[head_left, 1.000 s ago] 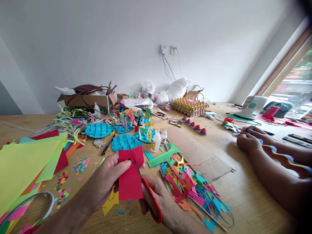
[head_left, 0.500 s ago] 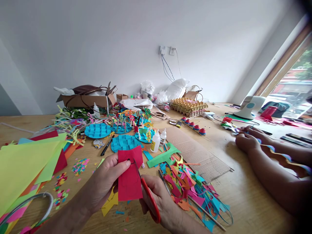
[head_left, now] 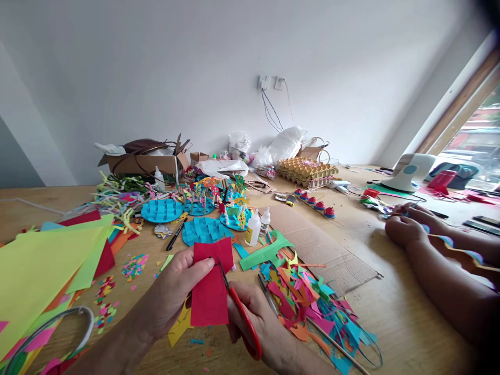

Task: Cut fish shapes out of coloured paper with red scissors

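Observation:
A red sheet of paper [head_left: 210, 297] with faint drawn outlines is pinched in my left hand [head_left: 177, 286], thumb across its upper left part. My right hand [head_left: 253, 317] is closed round the red-handled scissors [head_left: 245, 319]. Their blades lie at the paper's right side, with the tip near my left thumb. Just beyond the paper sits a blue paper-covered disc [head_left: 207, 230]. Two white glue bottles [head_left: 252, 229] stand to its right. A yellow paper scrap [head_left: 179, 325] lies beneath my left hand.
Colourful paper scraps [head_left: 304, 297] and a flat cardboard piece [head_left: 324, 250] lie to the right. Stacked coloured sheets [head_left: 50, 255] cover the left. Another person's forearms [head_left: 433, 255] rest at far right. Egg trays [head_left: 304, 172] and a cardboard box [head_left: 144, 164] stand at the back.
The whole view has shifted slightly, so things appear a little further right. Both hands keep their holds on the paper and scissors; the blades have turned slightly against the sheet.

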{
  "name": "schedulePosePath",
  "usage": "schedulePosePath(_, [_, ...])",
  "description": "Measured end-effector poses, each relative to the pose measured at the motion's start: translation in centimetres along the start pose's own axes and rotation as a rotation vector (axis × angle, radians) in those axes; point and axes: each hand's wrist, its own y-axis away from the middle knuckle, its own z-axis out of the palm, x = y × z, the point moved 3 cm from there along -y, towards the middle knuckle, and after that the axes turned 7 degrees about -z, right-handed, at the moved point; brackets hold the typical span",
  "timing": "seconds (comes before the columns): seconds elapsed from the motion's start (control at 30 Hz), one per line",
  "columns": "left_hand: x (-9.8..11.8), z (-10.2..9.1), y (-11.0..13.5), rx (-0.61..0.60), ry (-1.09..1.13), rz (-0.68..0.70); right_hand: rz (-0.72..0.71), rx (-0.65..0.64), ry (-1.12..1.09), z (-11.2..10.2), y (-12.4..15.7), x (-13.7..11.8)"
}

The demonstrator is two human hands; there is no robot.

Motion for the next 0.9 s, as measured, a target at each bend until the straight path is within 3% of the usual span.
schedulePosePath(0.9, [-0.21,0.49,0.17,-0.048,0.105,-0.022,-0.019,0.027,-0.065,0.22,0.05,0.67])
